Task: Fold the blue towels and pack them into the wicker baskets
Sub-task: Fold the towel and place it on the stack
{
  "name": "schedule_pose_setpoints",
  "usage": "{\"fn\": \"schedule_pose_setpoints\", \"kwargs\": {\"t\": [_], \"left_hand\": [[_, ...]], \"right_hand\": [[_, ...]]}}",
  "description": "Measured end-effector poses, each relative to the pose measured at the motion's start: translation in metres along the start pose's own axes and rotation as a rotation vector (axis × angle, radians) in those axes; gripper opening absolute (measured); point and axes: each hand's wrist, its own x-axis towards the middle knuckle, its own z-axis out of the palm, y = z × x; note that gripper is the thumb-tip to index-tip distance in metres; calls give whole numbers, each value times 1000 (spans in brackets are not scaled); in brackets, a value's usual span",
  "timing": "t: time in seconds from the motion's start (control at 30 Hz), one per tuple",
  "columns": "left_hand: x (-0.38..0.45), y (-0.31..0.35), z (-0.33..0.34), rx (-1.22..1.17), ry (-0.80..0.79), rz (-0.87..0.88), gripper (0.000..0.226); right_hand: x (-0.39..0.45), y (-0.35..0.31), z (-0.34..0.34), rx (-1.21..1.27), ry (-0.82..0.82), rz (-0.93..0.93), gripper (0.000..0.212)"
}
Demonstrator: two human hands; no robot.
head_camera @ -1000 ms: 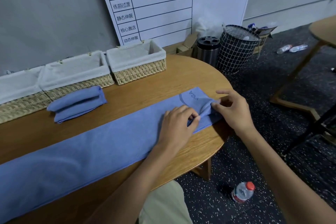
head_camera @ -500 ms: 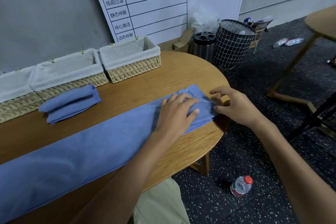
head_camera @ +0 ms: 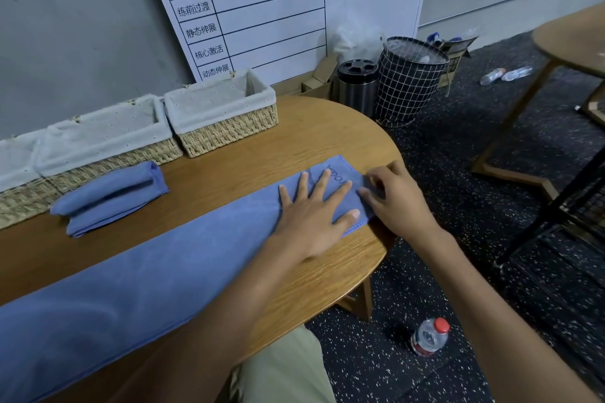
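A long blue towel (head_camera: 137, 278), folded into a narrow strip, lies diagonally across the wooden table (head_camera: 304, 137). My left hand (head_camera: 314, 213) presses flat on its right end with fingers spread. My right hand (head_camera: 397, 199) rests at the towel's right edge with fingers loosely bent, touching the cloth. A second blue towel (head_camera: 108, 196), folded small, sits in front of the baskets. Three wicker baskets with white liners line the table's back: right basket (head_camera: 226, 114), middle basket (head_camera: 108, 141), left basket (head_camera: 16, 180). No towel shows inside them.
A large training chart (head_camera: 278, 10) leans on the grey wall. Behind the table's round end stand a steel bin (head_camera: 357, 85) and a black grid hamper (head_camera: 409, 82). A water bottle (head_camera: 430, 337) lies on the speckled floor. Another wooden table (head_camera: 573, 39) stands at the right.
My hands held the towel's bunched right end a second ago. The end now lies flat, with my left hand spread flat on it and my right hand at its edge.
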Motion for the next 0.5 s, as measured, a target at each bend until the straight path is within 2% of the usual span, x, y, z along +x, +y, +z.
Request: {"fn": "schedule_pose_setpoints", "kwargs": {"t": [0.07,0.17,0.23,0.33,0.4,0.5], "left_hand": [[9,-8,-3,-34,89,-10,53],[35,-18,-9,-36,311,-28,41],[58,-18,-15,-70,349,-56,38],[90,-18,-29,-222,257,-40,32],[106,-18,-39,-382,171,25,9],[120,-23,-47,-519,127,131,22]], "right_hand": [[2,2,-2,-22,-32,0,35],[4,2,-5,-16,-56,25,38],[4,1,-3,-24,-53,18,39],[10,-1,0,-48,-76,29,42],[16,-2,0,-64,-93,48,44],[28,-8,3,-105,-112,65,49]]}}
